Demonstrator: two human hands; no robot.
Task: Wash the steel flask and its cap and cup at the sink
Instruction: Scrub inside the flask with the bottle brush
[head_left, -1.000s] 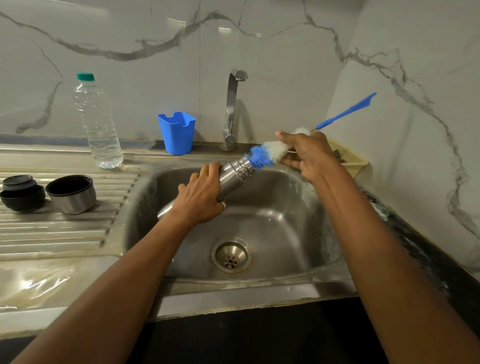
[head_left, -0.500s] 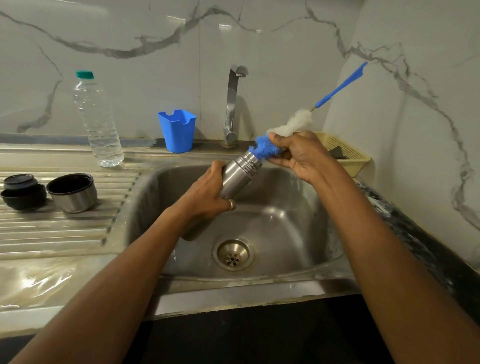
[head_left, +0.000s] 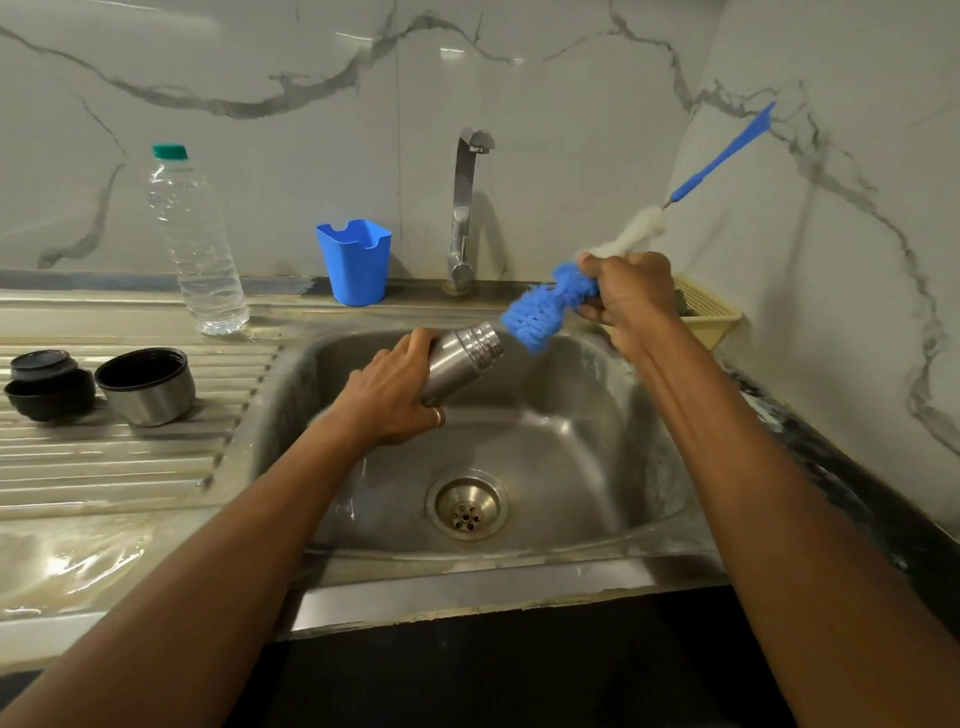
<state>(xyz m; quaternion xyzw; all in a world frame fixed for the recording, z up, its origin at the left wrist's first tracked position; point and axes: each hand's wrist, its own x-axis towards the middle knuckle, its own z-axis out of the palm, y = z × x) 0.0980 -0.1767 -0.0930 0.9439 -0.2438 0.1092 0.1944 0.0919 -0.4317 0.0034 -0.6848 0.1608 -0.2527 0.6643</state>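
Note:
My left hand (head_left: 392, 400) grips the steel flask (head_left: 462, 358) tilted over the sink (head_left: 545, 441), its threaded mouth pointing up and right. My right hand (head_left: 626, 293) holds a bottle brush (head_left: 540, 309) by its bristle head; the blue bristles sit just outside the flask's mouth, and the blue handle (head_left: 722, 156) sticks up to the right. The steel cup (head_left: 148, 387) stands on the drainboard at the left, mouth up. Left of the cup sits the black cap (head_left: 47, 387).
A clear water bottle (head_left: 195, 244) with a green cap and a blue plastic holder (head_left: 356, 262) stand behind the sink. The tap (head_left: 465, 208) rises at the back middle. A yellow basket (head_left: 709, 312) sits in the right corner. The drain (head_left: 467, 506) lies below.
The brush head has come out of the flask's mouth and moved up and right with my right hand. My left hand has kept hold of the flask over the sink.

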